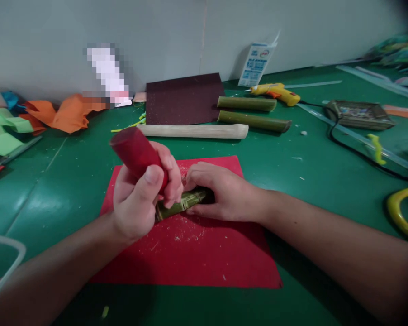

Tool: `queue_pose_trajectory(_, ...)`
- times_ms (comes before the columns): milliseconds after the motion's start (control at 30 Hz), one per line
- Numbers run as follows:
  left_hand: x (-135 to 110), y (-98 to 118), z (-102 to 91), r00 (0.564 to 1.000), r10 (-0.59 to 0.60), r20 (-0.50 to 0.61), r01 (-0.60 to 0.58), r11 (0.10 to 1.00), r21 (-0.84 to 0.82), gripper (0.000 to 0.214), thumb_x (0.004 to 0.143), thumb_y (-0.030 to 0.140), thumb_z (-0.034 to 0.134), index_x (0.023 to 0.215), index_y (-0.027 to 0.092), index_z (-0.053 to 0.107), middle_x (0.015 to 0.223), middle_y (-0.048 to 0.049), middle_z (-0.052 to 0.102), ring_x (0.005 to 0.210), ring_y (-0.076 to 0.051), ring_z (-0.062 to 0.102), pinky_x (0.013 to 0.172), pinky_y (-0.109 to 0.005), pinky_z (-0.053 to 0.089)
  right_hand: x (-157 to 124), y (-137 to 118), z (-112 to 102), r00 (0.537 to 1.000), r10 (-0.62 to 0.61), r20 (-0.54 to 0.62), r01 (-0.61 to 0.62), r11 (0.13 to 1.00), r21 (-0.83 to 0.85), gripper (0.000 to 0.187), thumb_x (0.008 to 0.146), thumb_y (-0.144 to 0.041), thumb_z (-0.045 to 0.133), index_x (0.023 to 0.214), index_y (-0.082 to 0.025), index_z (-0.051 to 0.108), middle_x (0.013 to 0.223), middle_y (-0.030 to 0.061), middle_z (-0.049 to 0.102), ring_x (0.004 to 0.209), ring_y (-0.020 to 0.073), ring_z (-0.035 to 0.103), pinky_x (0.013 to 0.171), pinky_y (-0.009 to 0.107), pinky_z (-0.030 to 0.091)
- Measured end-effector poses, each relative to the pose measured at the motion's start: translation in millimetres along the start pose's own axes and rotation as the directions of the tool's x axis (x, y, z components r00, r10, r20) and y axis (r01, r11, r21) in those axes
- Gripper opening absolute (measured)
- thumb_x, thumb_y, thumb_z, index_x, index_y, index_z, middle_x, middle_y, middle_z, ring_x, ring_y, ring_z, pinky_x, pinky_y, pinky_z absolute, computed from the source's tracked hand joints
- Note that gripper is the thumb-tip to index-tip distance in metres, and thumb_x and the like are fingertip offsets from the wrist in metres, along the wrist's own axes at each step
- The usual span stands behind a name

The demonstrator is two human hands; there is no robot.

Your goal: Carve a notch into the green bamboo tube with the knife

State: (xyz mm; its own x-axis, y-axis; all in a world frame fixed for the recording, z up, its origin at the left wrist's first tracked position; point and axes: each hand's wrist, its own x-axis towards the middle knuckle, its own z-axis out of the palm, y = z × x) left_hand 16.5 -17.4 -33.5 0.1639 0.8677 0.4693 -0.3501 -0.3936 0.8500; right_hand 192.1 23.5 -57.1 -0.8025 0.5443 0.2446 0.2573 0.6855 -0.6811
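Observation:
My left hand point(139, 194) is wrapped round the thick red handle point(136, 151) of a tool, thumb along its side. The handle leans up to the left, and the tool's working end is hidden by my fingers. Under that fist lies a green bamboo piece point(180, 204) with pale cut marks. My right hand point(220, 190) is curled over the bamboo's right end, thumb on the near side and fingers on the far side. Beneath both is a red sheet point(204, 253) sprinkled with pale shavings.
Behind the sheet lie a pale peeled stick point(193, 131), two green bamboo halves point(254, 122) and a dark brown sheet point(183, 102). A yellow glue gun point(280, 94) trails a black cord point(346, 140) to the right. Orange paper point(63, 115) sits at left; a yellow handle point(399, 208) at right.

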Motion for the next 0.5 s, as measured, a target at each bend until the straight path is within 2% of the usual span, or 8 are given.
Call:
queue_pose_trajectory(100,0.9,2.5,0.4,0.998,0.046,-0.046,-0.046,0.999,0.006,0.023,0.095,0.043,0.052,0.091,0.02,0.053,0.062,0.0023,0.052,0.048,-0.012,0.051,0.051,-0.03,0.046,-0.1,-0.2,0.4,1.0,0.016,-0.008,-0.016,1.0,-0.02,0.018,0.077,-0.026,0.075,0.088,-0.017,0.063,0.088,0.0031,0.064,0.084,0.0178,0.056,0.076,0.032,0.043)
queue_pose_trajectory(200,3.2,3.2,-0.1,0.994,0.048,-0.096,-0.044,0.998,0.048,0.027,0.096,0.047,0.047,0.094,0.021,0.056,0.068,0.0001,0.057,0.056,-0.015,0.056,0.06,-0.035,0.049,-0.7,-0.5,1.0,0.999,0.016,-0.03,-0.017,0.999,-0.04,0.02,0.075,-0.026,0.076,0.088,-0.017,0.063,0.087,0.003,0.064,0.084,0.018,0.056,0.075,0.031,0.043)
queue_pose_trajectory(300,4.7,3.7,0.1,0.965,0.144,-0.22,-0.089,0.966,0.242,0.033,0.095,0.051,0.047,0.09,0.022,0.064,0.084,-0.0033,0.06,0.072,-0.017,0.057,0.068,-0.037,0.046,-1.4,-1.6,0.9,0.999,0.007,-0.044,-0.008,1.0,-0.029,0.019,0.074,-0.023,0.076,0.086,-0.019,0.062,0.09,0.0028,0.065,0.086,0.0183,0.057,0.076,0.031,0.043)
queue_pose_trajectory(400,2.7,4.4,0.9,0.922,0.23,-0.313,-0.105,0.924,0.369,0.035,0.094,0.052,0.047,0.086,0.024,0.066,0.079,-0.0013,0.057,0.069,-0.016,0.053,0.06,-0.034,0.04,-1.4,-3.0,0.5,0.999,0.01,-0.043,-0.01,1.0,-0.014,0.019,0.073,-0.02,0.076,0.084,-0.02,0.06,0.09,0.002,0.065,0.088,0.0181,0.057,0.078,0.031,0.043)
queue_pose_trajectory(500,-2.3,2.5,0.7,0.946,0.198,-0.257,-0.111,0.942,0.318,0.028,0.094,0.05,0.051,0.092,0.024,0.063,0.072,0.0,0.061,0.061,-0.015,0.054,0.055,-0.032,0.039,-1.1,-3.4,0.7,0.999,0.005,-0.04,-0.006,1.0,-0.014,0.019,0.073,-0.02,0.075,0.085,-0.02,0.06,0.086,0.0003,0.064,0.085,0.0171,0.056,0.076,0.03,0.042)
